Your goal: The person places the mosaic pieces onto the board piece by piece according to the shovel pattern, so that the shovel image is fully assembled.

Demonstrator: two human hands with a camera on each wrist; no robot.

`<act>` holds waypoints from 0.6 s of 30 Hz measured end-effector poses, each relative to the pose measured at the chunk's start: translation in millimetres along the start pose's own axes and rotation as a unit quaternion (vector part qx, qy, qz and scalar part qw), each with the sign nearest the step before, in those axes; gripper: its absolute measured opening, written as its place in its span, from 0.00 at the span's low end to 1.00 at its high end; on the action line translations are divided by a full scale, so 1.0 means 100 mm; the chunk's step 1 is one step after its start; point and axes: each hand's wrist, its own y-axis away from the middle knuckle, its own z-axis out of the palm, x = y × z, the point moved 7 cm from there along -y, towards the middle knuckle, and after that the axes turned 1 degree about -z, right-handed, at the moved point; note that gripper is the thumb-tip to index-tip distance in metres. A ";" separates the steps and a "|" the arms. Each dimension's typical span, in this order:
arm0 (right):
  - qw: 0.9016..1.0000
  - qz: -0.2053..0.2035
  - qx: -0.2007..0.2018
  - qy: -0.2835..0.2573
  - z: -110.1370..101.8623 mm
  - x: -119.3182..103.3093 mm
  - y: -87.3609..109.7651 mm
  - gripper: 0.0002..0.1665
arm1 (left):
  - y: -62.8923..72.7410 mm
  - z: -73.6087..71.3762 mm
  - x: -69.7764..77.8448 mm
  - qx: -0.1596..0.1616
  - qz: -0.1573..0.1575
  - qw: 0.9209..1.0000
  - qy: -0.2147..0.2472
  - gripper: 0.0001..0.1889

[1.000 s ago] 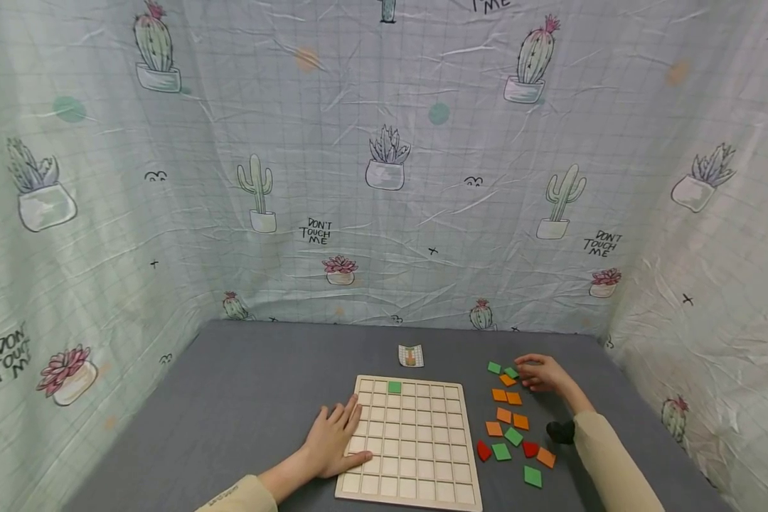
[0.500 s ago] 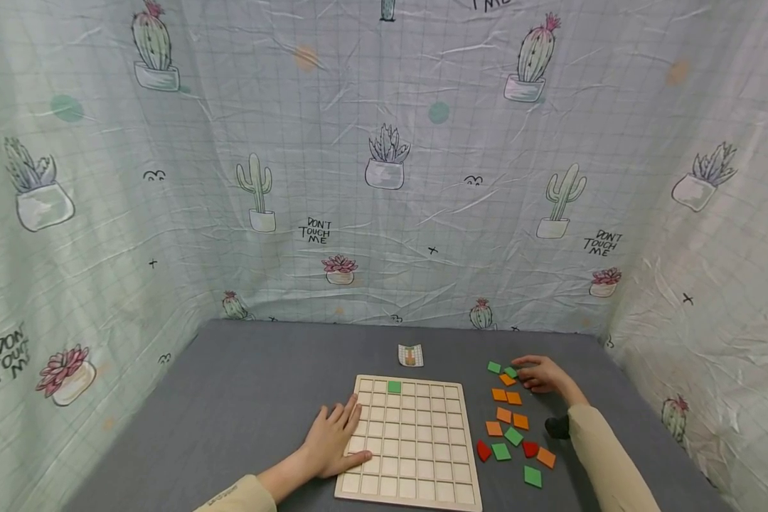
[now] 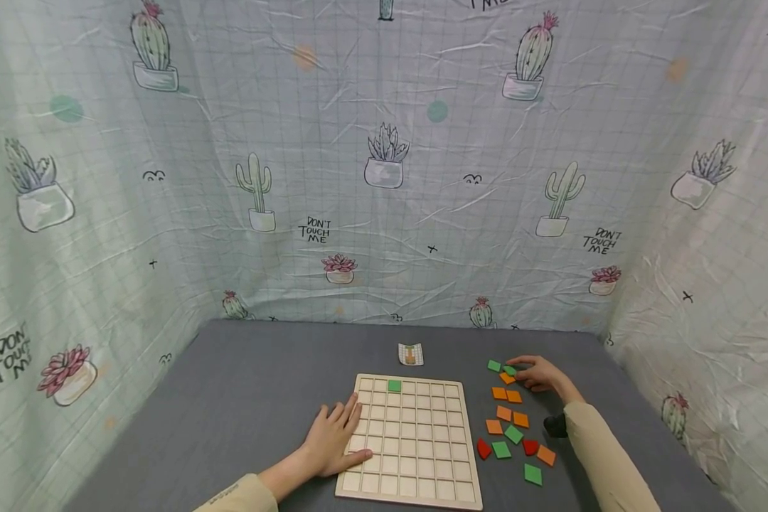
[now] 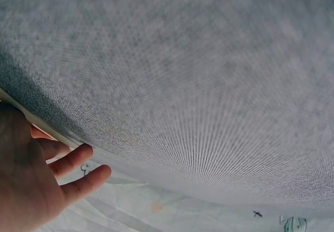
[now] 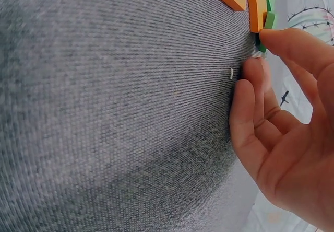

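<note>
My left hand (image 3: 334, 439) lies spread over the left edge of a square wooden grid board (image 3: 406, 505), its thumb reaching onto the cells. In the left wrist view the same hand (image 4: 31, 174) shows straight, parted fingers. One green tile (image 3: 394, 385) sits in the board's top row. To the right, my right hand (image 3: 540, 374) has thumb and index finger on either side of another green tile (image 3: 509, 370), pinching it. From the right wrist, the thumb of my right hand (image 5: 292, 122) meets this tile's edge, beside an orange tile (image 5: 255, 8); the index tip is hidden.
Several loose orange tiles (image 3: 514, 397), green tiles (image 3: 532, 475) and red rounded pieces (image 3: 483, 449) lie right of the board on the grey table (image 3: 249, 384). A small pattern card (image 3: 411, 355) lies behind the board. Cactus-print curtains (image 3: 333, 142) enclose the table.
My right hand has shifted slightly left, its index finger and thumb closing in around the green tile. The left hand and the board have stayed put.
</note>
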 end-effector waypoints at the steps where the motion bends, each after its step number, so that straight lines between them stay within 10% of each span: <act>1: 1.000 -0.002 0.000 0.003 0.00 0.00 0.00 0.25 | 0.00 0.00 0.00 -0.002 -0.001 1.000 0.000 0.45; 18: 0.999 0.006 0.054 -0.004 -0.07 0.03 0.03 0.25 | 0.00 0.00 0.00 0.008 0.001 1.000 -0.007 0.45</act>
